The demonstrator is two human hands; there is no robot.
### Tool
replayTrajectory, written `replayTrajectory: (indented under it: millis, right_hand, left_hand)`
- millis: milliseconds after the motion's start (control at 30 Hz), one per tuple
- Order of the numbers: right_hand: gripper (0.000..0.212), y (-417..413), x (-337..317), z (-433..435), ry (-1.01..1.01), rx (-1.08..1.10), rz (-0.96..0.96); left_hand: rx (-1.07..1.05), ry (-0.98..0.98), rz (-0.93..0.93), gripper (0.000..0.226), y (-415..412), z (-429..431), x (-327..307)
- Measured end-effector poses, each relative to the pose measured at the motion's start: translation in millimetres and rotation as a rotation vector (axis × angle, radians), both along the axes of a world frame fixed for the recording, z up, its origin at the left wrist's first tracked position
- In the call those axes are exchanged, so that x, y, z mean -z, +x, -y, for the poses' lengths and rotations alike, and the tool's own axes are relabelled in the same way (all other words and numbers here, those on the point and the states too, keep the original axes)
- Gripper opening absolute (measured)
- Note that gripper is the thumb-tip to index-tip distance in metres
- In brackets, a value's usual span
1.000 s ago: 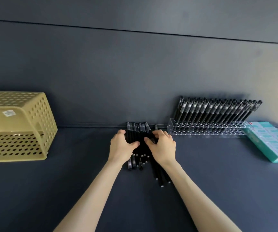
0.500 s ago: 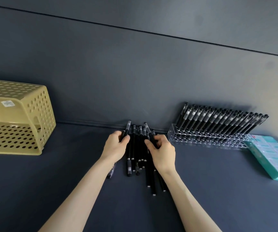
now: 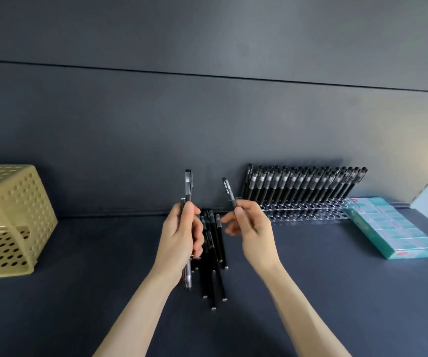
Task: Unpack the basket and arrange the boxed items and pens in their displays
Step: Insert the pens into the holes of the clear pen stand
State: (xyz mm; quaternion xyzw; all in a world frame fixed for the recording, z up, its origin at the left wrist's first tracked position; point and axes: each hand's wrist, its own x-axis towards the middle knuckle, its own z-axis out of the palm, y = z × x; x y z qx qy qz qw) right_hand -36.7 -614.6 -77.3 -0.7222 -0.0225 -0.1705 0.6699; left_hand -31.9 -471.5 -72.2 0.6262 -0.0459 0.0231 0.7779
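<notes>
Now off the pile (image 3: 218, 243): left fingers (image 3: 198, 239) around upright pens (image 3: 188, 186), right fingers (image 3: 239, 212) pinching a pen (image 3: 227, 189) tilted up-left.

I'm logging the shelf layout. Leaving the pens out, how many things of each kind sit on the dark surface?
Yellow perforated basket: 1
Clear pen rack: 1
Teal pack of boxed items: 1
Total: 3

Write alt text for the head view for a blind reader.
A person's left hand grips black pens upright while the right hand pinches a single pen, above loose pens on a dark table. A filled clear pen rack and teal boxes stand right, a yellow basket left.
</notes>
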Motion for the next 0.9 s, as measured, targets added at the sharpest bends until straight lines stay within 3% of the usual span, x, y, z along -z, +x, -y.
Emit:
replayTrajectory:
  millis: [300,600,700,800,900]
  right_hand:
    - [0.01,-33,-10,124,0.066,-0.006,-0.049]
    - [0.02,-37,-10,252,-0.281,0.097,0.057]
    - [0.005,-25,-13,277,-0.259,0.125,0.086]
    - [0.014,-12,-16,294,-0.249,0.191,0.115]
    - [0.019,3,-20,301,-0.248,0.232,0.144]
  left_hand:
    - [0.064,0.001,-0.012,0.024,-27,128,2]
    - [-0.04,0.044,-0.05,0.031,-49,251,15]
    - [-0.082,0.085,0.012,0.04,-47,271,10]
    - [-0.151,0.174,0.064,0.047,-40,283,2]
    - [-0.237,0.225,0.179,0.035,-30,289,1]
